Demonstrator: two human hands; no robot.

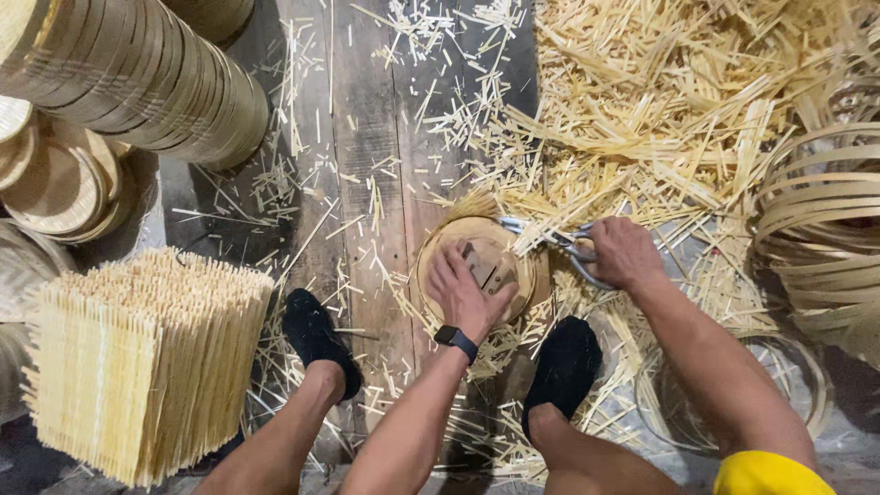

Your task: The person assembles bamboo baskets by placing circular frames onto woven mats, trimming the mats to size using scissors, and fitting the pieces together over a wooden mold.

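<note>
Dark wooden floorboards (367, 137) run away from the person, littered with pale bamboo offcuts, and a deep heap of trimmings (660, 101) lies to the upper right. Between the two black shoes sits a round bamboo tray (449, 240), lying flat on the boards with its open face up (its far rim bristles with a tuft of strip ends).

The left hand (466, 295) is spread flat on the tray, palm down, fingers pressing a small block at its middle rather than gripping anything. The right hand (623, 252) is closed around the handles of a pair of scissors (550, 236), whose long axis runs nearly level across the view, blades pointing to the person's left and meeting the strip ends at the tray's right rim.

By the look of it the trimming is partway round: the near and left rim looks clean, while ends still stick out at the far edge and beside the blades.

A stack of finished trays (147, 73) leans at the upper left, a block of cut sticks (137, 357) stands at the lower left, and loose bamboo hoops (816, 211) pile at the right.
</note>
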